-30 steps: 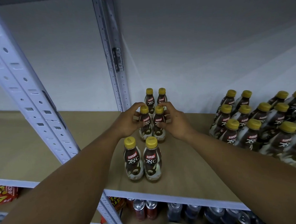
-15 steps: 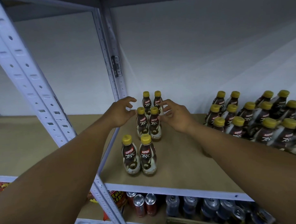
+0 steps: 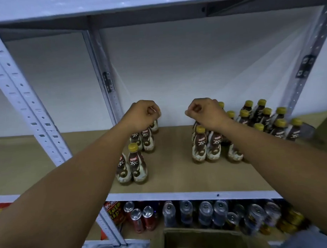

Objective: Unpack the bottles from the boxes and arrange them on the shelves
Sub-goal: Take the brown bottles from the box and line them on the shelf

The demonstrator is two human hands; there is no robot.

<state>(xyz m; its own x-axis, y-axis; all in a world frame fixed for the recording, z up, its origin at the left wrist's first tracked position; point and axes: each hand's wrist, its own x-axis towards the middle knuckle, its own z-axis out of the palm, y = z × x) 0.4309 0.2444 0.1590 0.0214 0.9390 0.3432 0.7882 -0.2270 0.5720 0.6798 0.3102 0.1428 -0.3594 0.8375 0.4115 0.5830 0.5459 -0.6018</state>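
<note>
Small brown coffee bottles with yellow caps stand on the tan shelf board [image 3: 170, 177]. The left column has a front pair [image 3: 137, 164], a pair behind it [image 3: 147, 141] and a back bottle [image 3: 154, 126] partly hidden by my left hand [image 3: 143, 115]. That hand hovers over the column's rear, fingers curled into a fist, with nothing seen in it. Further right, my right hand [image 3: 205, 111] is also curled, above a larger group of bottles [image 3: 199, 144]. Whether either fist touches a cap is unclear.
More bottles [image 3: 266, 116] crowd the shelf's back right corner. White perforated uprights [image 3: 28, 110] cross the left side. The lower shelf holds drink cans [image 3: 204, 213] and red snack packets [image 3: 114, 212]. An open cardboard box [image 3: 200, 241] sits at the bottom edge.
Both hands let go of the middle bottles, lifted and curled into fists. They have moved apart, the right one over the right group. The view has pulled back and risen.
</note>
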